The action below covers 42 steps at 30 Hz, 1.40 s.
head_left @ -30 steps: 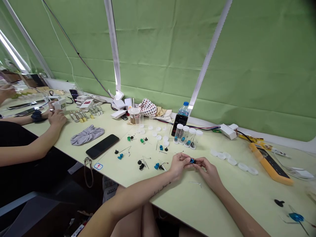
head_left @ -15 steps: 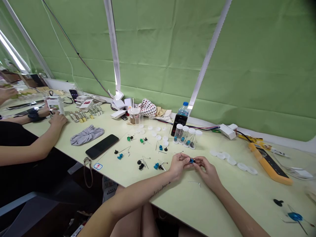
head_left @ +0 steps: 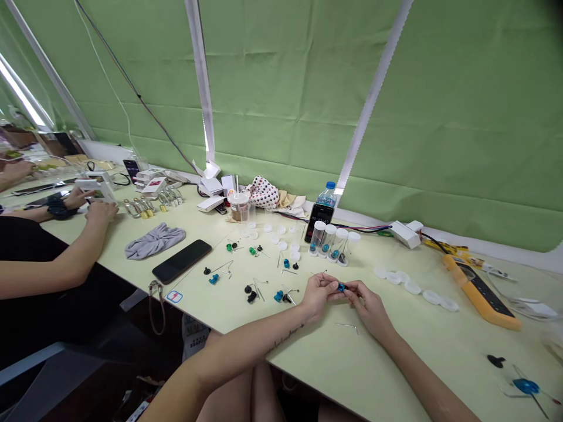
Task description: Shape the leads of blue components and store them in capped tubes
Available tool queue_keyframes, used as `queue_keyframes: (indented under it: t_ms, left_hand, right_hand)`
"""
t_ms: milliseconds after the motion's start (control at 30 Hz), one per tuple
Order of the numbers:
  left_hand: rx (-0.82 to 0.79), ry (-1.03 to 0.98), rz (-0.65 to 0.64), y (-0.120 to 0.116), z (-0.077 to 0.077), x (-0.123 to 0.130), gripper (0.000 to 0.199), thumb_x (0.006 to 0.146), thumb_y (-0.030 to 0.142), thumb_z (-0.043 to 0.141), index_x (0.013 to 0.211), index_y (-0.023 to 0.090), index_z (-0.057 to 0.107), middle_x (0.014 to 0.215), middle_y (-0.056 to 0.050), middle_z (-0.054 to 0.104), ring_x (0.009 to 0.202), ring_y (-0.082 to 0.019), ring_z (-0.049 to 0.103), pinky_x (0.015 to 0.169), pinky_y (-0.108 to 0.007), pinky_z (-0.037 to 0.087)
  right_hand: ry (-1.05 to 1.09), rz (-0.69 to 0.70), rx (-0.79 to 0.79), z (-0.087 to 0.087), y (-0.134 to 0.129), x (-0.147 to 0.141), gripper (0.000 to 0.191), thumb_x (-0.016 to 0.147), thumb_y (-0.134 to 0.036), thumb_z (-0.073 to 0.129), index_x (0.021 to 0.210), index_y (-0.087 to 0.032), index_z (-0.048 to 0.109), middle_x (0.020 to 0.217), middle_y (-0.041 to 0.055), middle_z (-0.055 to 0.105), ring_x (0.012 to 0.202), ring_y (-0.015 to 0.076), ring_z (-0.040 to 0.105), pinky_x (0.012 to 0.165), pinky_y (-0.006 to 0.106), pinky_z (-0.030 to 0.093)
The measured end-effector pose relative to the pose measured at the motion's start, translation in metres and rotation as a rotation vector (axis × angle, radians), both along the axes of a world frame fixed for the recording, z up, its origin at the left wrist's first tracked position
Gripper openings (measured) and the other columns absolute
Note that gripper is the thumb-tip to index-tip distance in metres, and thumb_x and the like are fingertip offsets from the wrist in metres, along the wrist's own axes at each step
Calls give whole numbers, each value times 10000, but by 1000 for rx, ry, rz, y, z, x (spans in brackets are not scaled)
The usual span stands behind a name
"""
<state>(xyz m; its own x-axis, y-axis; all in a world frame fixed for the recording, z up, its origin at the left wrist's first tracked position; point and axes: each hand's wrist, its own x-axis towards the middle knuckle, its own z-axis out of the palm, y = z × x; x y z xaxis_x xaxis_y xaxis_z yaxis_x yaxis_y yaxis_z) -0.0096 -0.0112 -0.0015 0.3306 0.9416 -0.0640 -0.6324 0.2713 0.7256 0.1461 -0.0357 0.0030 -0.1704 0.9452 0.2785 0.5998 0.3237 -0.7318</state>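
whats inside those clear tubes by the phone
Four clear plastic tubes: three hold a small blue-green part near the lower end, and the rightmost a dark part. White caps cover the upper ends, hiding anything there.

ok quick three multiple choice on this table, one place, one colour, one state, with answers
1. Where is the multimeter?
A on the grey cloth
B in a hand
C right of the white caps

2. What colour is the small part between the left hand and the right hand?
A blue
B green
C yellow

3. How is the phone behind the tubes?
A face down
B propped up, screen lit
C in a hand

1 C: it lies on the table beyond the caps.
2 A: blue shows between the fingers.
3 B: digits glow on its raised screen.
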Motion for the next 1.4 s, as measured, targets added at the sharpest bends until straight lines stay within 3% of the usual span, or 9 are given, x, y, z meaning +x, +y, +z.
queue_keyframes:
  t_ms: [233,600,800,933,1200,1400]
  left_hand:
    - [10,-1,21,-2,5,-1,370,575,303,777,772,111,529,759,-80,640,749,-185,638,782,-353,503]
    - [14,5,-14,0,-1,0,377,577,332,777,751,113,524,769,-87,647,726,-188,642,812,-399,496]
    - [0,14,12,0,-1,0,377,576,324,780,761,110,530,770,-86,647,728,-177,636,786,-366,502]
    - [-6,22,33,-1,1,0,378,560,324,787,743,110,536,763,-86,649,721,-174,632,771,-353,503]
    - [30,14,0,0,-2,0,363,582,326,777,743,108,535,778,-94,653,739,-194,643,813,-399,498]
    - [5,18,18,0,1,0,350,578,296,782,741,104,539,751,-80,645,712,-173,638,792,-367,506]
  right_hand:
    - [37,-7,80,-5,2,3,291,842,-449,497,1011,-212,488,905,66,624,799,198,599,732,335,494]
    - [-17,-28,2,1,-1,0,301,870,-470,415,938,-203,536,814,54,641,632,173,566,599,303,481]
    - [47,-25,25,-3,0,1,338,841,-499,470,1014,-210,492,848,63,640,702,195,602,663,338,506]
    - [29,-16,80,-4,2,3,322,820,-500,509,964,-212,501,863,67,637,776,209,613,722,344,500]
    - [-7,-19,31,-1,-1,1,307,863,-492,431,930,-212,538,766,42,641,619,182,583,619,316,483]
    - [30,-26,61,0,0,0,315,836,-479,485,989,-208,532,830,55,655,670,185,611,652,314,502]
